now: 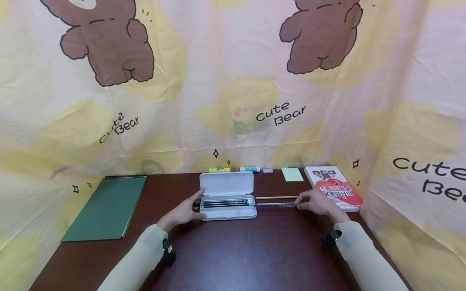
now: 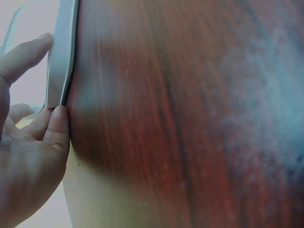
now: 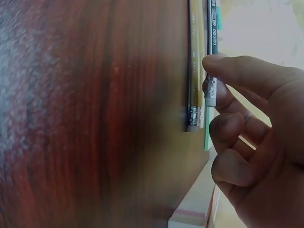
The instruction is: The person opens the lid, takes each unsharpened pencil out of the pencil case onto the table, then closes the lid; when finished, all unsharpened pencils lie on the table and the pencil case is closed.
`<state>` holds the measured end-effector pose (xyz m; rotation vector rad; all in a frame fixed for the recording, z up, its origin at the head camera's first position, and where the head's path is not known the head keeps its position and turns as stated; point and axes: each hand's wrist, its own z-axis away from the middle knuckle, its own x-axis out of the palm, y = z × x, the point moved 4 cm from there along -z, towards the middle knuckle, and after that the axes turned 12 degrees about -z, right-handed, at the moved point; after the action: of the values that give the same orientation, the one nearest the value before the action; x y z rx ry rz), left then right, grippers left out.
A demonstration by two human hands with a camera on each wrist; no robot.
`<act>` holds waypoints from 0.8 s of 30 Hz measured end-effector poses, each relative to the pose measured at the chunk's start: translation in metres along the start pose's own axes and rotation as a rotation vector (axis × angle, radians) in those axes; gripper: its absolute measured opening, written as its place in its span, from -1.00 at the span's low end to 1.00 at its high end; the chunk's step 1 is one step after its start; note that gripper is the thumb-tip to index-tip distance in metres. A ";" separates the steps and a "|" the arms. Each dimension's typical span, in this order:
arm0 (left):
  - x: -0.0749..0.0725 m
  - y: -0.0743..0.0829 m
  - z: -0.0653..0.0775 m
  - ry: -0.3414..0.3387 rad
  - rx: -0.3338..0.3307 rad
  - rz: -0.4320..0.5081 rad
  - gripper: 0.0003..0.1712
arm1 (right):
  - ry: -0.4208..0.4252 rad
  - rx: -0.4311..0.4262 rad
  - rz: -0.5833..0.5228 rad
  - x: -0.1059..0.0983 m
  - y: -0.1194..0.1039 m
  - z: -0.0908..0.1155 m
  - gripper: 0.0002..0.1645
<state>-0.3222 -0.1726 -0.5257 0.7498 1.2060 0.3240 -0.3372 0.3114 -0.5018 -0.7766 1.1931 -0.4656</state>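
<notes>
A white pencil case (image 1: 228,214) lies with its lid raised, and several dark pencils (image 1: 225,202) are inside it. My left hand (image 1: 185,208) grips the case's left end, thumb at the near corner and fingers toward the hinge side. In the left wrist view, that hand (image 2: 33,137) touches the case's wall (image 2: 61,57). My right hand (image 1: 314,201) pinches a dark pencil (image 3: 214,42) near its eraser end, between thumb and finger. This pencil extends leftward to the right end of the case. Gold-coloured pencils (image 3: 194,66) lie on the table beside it.
A green spiral pad (image 1: 105,210) is at the left. Along the back are a yellow stick (image 1: 219,170), a glue stick (image 1: 249,169), a pink eraser (image 1: 267,171) and pale green notes (image 1: 292,174). Behind my right hand lies a red-and-white book (image 1: 336,188).
</notes>
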 end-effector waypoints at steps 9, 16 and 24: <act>0.000 0.001 0.001 0.002 -0.009 0.002 0.20 | 0.026 0.067 0.026 0.001 0.005 -0.005 -0.94; 0.000 0.001 0.001 0.006 -0.010 0.000 0.20 | 0.052 0.087 0.060 0.002 0.006 -0.011 -0.91; 0.000 0.001 0.000 0.001 -0.009 0.001 0.19 | 0.060 0.095 0.062 0.001 0.008 -0.014 -0.88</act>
<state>-0.3219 -0.1725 -0.5249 0.7428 1.2049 0.3302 -0.3507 0.3118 -0.5111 -0.6463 1.2383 -0.4933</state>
